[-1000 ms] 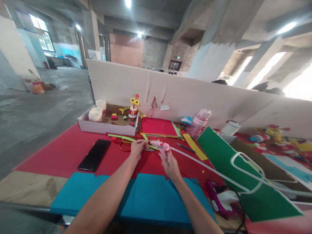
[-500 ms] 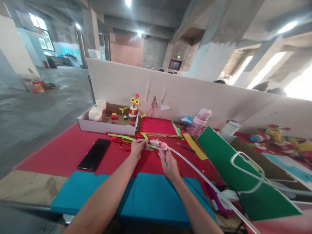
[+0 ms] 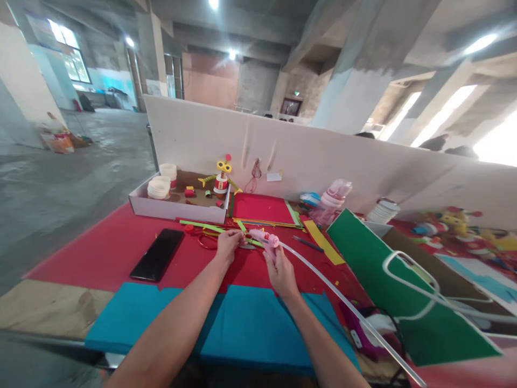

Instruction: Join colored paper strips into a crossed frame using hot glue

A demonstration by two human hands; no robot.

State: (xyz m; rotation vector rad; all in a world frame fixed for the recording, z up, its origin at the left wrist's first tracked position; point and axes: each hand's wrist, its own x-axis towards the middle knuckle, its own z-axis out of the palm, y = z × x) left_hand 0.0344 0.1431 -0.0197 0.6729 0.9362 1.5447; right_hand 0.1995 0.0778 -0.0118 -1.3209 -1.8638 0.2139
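Note:
My right hand point(image 3: 281, 273) is wrapped round the handle of a pink hot glue gun point(image 3: 268, 241). A long, clear glue stick point(image 3: 323, 281) runs out of the gun's back end toward the lower right. The gun's nozzle points left, close to the fingertips of my left hand point(image 3: 227, 249). Those fingers are pinched on a light green paper strip point(image 3: 241, 225), partly hidden by the hand. Beneath and behind the left hand lie scissors with red handles point(image 3: 207, 242) and another green strip point(image 3: 200, 224) on the red tabletop.
A black phone point(image 3: 157, 255) lies left. Behind stands a shallow box point(image 3: 177, 210) with paper cups point(image 3: 159, 187) and a yellow-and-red robot figure point(image 3: 221, 182). Red paper sheets point(image 3: 262, 209), a pen-like knife point(image 3: 308, 244), a green board point(image 3: 363, 275) and a purple power strip point(image 3: 359, 330) are right.

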